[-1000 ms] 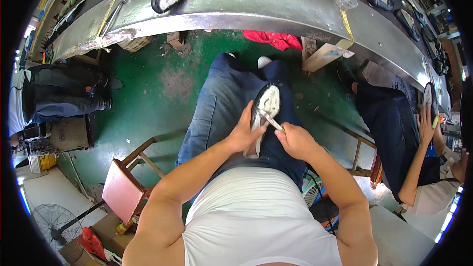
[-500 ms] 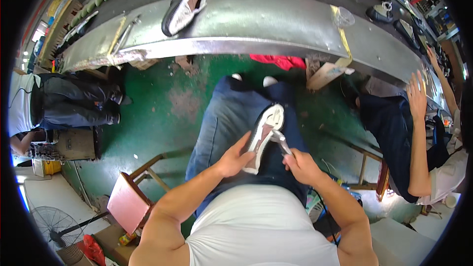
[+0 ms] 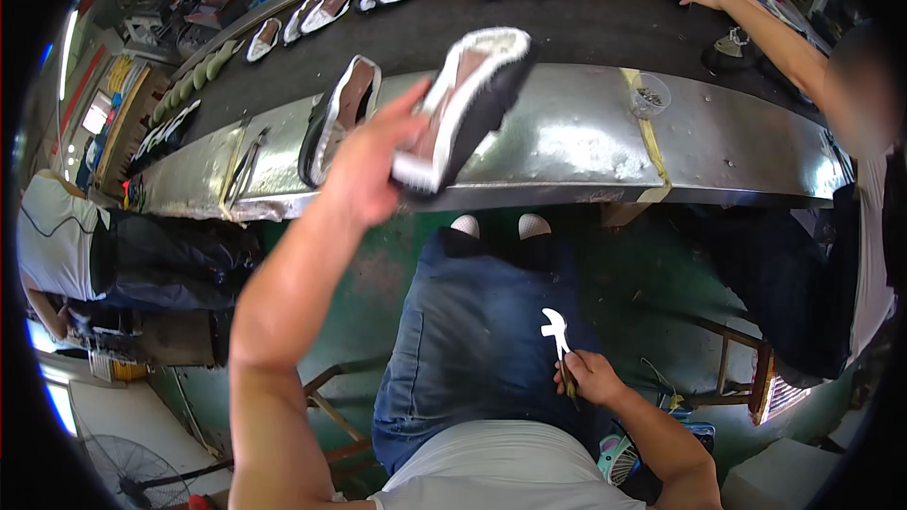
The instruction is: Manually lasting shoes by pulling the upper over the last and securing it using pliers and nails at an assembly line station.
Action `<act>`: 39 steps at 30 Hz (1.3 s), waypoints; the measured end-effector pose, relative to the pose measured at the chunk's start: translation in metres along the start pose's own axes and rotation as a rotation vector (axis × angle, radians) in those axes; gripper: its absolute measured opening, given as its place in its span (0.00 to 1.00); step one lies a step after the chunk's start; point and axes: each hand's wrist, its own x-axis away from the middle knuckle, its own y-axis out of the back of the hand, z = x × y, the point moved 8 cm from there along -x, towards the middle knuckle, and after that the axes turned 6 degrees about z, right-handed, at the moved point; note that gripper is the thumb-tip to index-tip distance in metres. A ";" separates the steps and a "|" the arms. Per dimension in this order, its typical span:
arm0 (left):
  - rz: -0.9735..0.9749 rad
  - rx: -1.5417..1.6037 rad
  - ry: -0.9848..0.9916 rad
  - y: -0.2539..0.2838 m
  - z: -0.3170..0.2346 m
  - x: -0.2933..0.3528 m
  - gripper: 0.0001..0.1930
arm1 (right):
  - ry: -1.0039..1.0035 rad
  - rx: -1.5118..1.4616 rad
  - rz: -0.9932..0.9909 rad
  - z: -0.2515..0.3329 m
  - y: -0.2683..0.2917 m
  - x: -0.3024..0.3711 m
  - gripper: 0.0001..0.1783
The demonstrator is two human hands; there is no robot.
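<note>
My left hand (image 3: 368,161) is raised over the metal bench edge, gripping a black shoe upper (image 3: 496,99). Its underside faces up, showing a brown insole and a white turned-in border. Another such shoe upper (image 3: 319,132) rests on the bench just left of it, partly behind my hand. Low over my right thigh, my right hand (image 3: 592,378) is wrapped around the handles of silver lasting pliers (image 3: 556,326). Their bright, curved head points away from me and touches no shoe.
A dark belt (image 3: 605,24) runs behind the metal bench rim (image 3: 567,118), carrying several shoes (image 3: 331,8). A clear cup of small metal bits (image 3: 649,96) stands at the right, a slim tool (image 3: 246,165) at the left. A co-worker's arm (image 3: 775,42) reaches over the belt from the right.
My left hand has lifted the shoe from my lap up and forward to the bench. The pliers have come away from the shoe, staying low in my right hand. The view has tilted up.
</note>
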 end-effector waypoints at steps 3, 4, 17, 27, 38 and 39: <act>-0.154 -0.336 0.012 0.007 -0.037 -0.113 0.29 | 0.007 -0.132 0.008 -0.006 0.004 -0.005 0.24; -0.200 -0.443 -0.010 0.011 -0.047 -0.145 0.29 | -0.008 -0.155 0.025 -0.002 0.003 -0.005 0.24; 0.145 -2.284 -0.693 0.041 -0.045 -0.203 0.25 | -0.112 -0.322 0.121 0.008 0.014 0.002 0.25; -0.449 -1.125 0.400 0.231 -0.112 -0.100 0.26 | -0.078 -0.241 0.134 0.006 0.004 -0.005 0.26; -0.145 -0.242 -0.274 0.082 -0.004 0.095 0.38 | 0.019 -0.214 -0.022 -0.001 -0.011 0.004 0.23; -0.179 -0.210 -0.298 0.071 0.032 0.117 0.39 | 0.024 -0.205 -0.054 -0.004 -0.010 0.005 0.21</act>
